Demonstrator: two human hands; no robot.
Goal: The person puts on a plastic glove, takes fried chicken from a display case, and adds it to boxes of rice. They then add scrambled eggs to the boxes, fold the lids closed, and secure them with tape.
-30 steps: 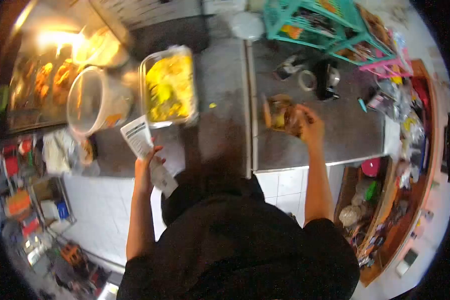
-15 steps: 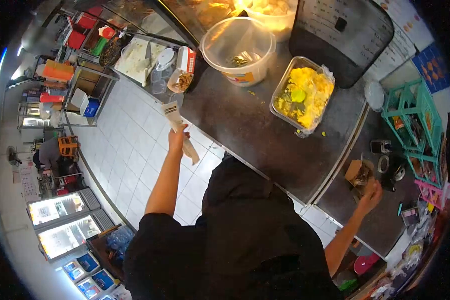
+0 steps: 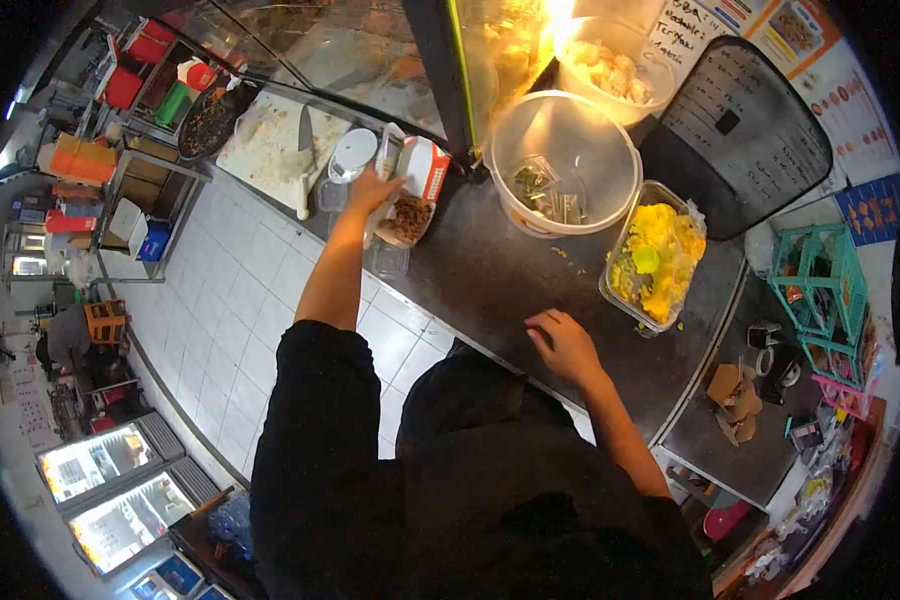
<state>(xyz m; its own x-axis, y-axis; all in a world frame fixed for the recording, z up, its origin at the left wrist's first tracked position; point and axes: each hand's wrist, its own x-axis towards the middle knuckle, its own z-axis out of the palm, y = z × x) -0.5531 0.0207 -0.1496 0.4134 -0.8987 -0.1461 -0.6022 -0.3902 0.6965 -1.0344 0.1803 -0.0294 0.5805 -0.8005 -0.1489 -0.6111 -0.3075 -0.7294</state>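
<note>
Right hand (image 3: 562, 343) nearest, resting on the near edge of the dark counter (image 3: 490, 275), fingers loosely curled, palm down, holding nothing. Just beyond it to the right, a clear tub of yellow food (image 3: 655, 258) with a small green piece on top. Farther right along the counter, crumpled brown paper (image 3: 732, 398) and a turquoise wire rack (image 3: 820, 275).

Left hand (image 3: 372, 190) stretched out farther along the counter's left end, fingers laid against a strip of white paper (image 3: 388, 160) that stands beside an open red-and-white carton (image 3: 417, 190) holding brown bits; whether pinching the paper or only touching it, cannot tell. A small clear cup (image 3: 388, 260) just below the carton at the counter edge.

Past the carton, a large clear round bowl (image 3: 564, 165) with a few scraps inside. Left of the hand, a white chopping board (image 3: 270, 145) with a knife (image 3: 303, 160) lying on it. At the back, a brightly lit glass case (image 3: 510, 45).
</note>
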